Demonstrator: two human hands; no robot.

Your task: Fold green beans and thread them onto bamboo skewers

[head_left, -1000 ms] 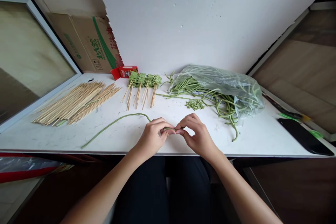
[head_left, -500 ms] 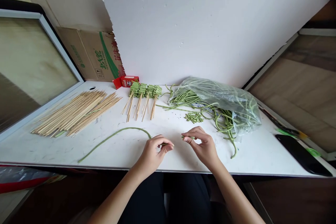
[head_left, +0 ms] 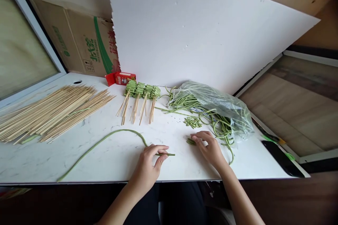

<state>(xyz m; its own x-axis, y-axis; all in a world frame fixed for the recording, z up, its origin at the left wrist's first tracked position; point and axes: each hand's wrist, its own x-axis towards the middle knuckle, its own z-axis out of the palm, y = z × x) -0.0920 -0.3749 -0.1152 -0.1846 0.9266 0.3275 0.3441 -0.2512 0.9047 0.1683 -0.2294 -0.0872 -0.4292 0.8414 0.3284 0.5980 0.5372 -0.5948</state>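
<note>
Bean in front on tbl, sticks L, bag R.

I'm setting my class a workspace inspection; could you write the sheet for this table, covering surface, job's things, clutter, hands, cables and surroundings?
Surface: white tabletop, faintly marked.
Job's things: long green bean, short pieces, small pile of bits, skewered pieces, loose skewers, more beans partly in a clear bag.
Clutter: red box; dark, phone-like slab.
Left hand: pinching the long green bean near one end.
Right hand: at the short pieces; grip unclear.
Cables: nothing clearly seen.
Surroundings: printed carton and white board behind.
</note>
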